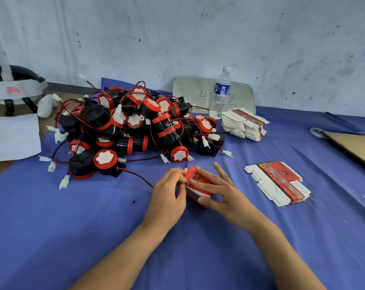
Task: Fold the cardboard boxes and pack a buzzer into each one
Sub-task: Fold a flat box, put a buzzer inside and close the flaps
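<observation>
A small red cardboard box (pixel 195 186) lies on the blue cloth (pixel 93 216) between my hands. My left hand (pixel 169 193) pinches its left end with curled fingers. My right hand (pixel 221 189) holds the box from the right, thumb under its near side and fingers laid over its top. A red wire runs from the left under my left hand. Behind lies a big pile of black-and-red buzzers (pixel 135 124) with red wires and white plugs. Flat unfolded boxes (pixel 277 183) lie to the right, and a thicker stack of flat boxes (pixel 244 124) sits further back.
A water bottle (pixel 220 93) stands behind the far stack, in front of a grey sheet. A rubber band (pixel 230 162) lies near the pile. A cardboard sheet (pixel 353 147) sits at the right edge. White paper (pixel 12 137) and a headset (pixel 12 88) are at the left.
</observation>
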A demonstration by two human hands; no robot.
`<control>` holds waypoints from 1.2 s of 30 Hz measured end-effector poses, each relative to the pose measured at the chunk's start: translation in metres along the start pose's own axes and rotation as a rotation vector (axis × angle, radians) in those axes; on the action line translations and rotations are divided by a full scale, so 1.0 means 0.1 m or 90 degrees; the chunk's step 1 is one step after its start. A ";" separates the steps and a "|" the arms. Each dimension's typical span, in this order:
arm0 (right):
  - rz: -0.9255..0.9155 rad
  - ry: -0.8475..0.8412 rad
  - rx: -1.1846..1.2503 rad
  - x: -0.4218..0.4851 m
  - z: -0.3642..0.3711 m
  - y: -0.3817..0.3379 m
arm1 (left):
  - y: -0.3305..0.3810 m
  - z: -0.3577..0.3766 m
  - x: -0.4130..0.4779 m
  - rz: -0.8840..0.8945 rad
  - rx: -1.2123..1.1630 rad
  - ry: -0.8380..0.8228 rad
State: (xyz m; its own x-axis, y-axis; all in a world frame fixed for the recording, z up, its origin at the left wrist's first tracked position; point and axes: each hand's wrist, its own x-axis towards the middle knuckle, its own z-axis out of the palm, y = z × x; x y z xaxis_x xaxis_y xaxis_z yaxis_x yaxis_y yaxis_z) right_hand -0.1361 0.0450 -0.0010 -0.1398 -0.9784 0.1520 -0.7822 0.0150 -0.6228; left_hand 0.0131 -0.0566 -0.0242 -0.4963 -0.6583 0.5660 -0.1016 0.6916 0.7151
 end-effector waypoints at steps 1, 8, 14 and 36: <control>0.004 -0.003 0.008 0.00 0.00 0.00 | 0.00 0.00 0.00 0.000 0.000 -0.005; 0.034 -0.022 0.156 -0.04 -0.02 -0.04 | 0.01 0.00 -0.04 0.009 0.021 -0.075; 0.033 -0.048 0.191 -0.03 -0.03 -0.03 | -0.01 -0.01 -0.02 0.021 0.020 -0.093; 0.103 0.014 0.644 -0.02 -0.01 0.11 | 0.03 0.01 -0.04 0.039 0.052 -0.104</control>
State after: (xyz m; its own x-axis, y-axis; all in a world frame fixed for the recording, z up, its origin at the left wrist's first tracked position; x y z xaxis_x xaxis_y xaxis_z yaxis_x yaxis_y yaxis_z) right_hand -0.1447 0.0475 -0.0071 -0.2165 -0.9761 0.0168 0.1239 -0.0446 -0.9913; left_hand 0.0143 -0.0512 -0.0245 -0.6366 -0.5615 0.5286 -0.1334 0.7553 0.6417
